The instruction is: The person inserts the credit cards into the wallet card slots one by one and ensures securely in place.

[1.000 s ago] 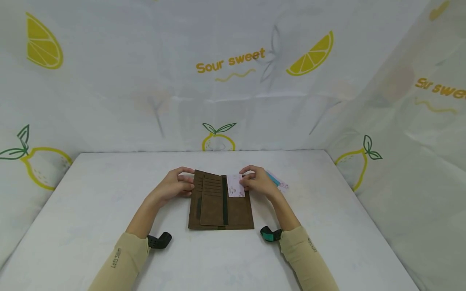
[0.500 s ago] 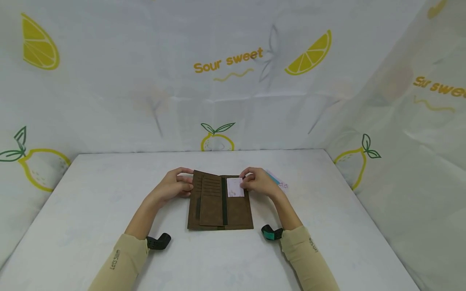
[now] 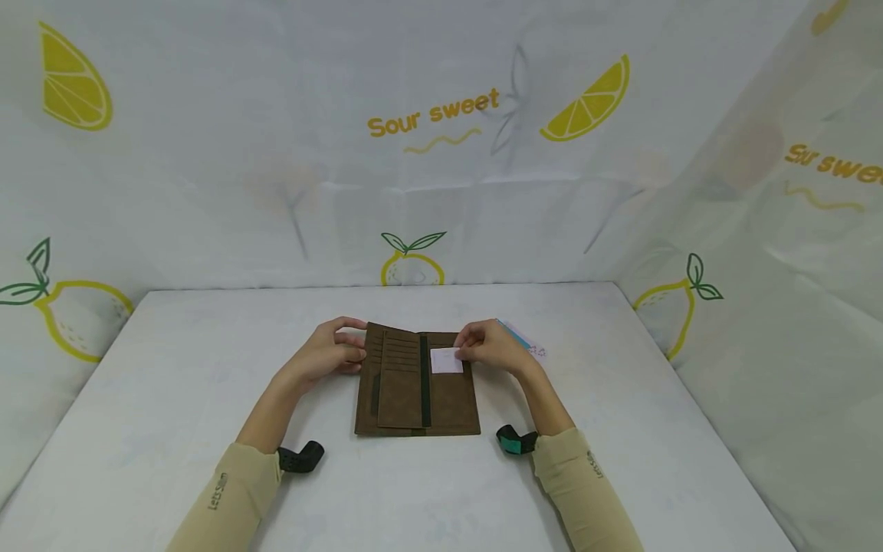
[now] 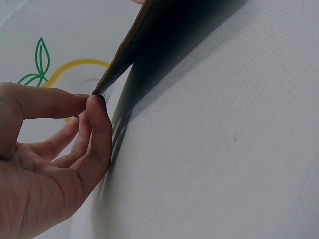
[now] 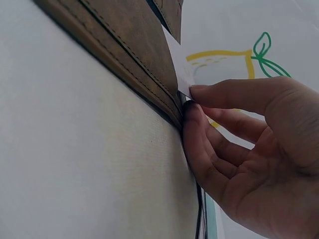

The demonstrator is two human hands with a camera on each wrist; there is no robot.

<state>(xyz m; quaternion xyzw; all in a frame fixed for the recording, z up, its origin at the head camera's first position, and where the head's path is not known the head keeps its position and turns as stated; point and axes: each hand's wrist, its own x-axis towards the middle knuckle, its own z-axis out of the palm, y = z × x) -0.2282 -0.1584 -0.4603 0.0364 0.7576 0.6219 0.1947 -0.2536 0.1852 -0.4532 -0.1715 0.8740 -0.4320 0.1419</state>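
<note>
A brown wallet (image 3: 451, 402) lies unfolded on the white table, its left flap tilted up and lined with card slots. My left hand (image 3: 323, 354) pinches the left edge of that flap; the left wrist view shows its thumb and finger on the wallet edge (image 4: 130, 37). Between thumb and fingers, my right hand (image 3: 493, 346) pinches the right side of a small pale card (image 3: 445, 361) on the wallet's right half. The card's near end seems tucked into a pocket there. In the right wrist view the card (image 5: 176, 62) stands out from the brown leather (image 5: 132, 30).
Beyond my right hand, blue and pink-patterned cards (image 3: 533, 349) lie partly hidden on the table (image 3: 593, 399). A white cloth with lemon prints (image 3: 441, 192) hangs behind and to the sides. Black wrist cameras (image 3: 302, 458) sit at both sleeve cuffs.
The pale card has slid toward me, and less of it shows above the pocket. My right hand moved slightly nearer with it. The left hand and wallet have hardly moved.
</note>
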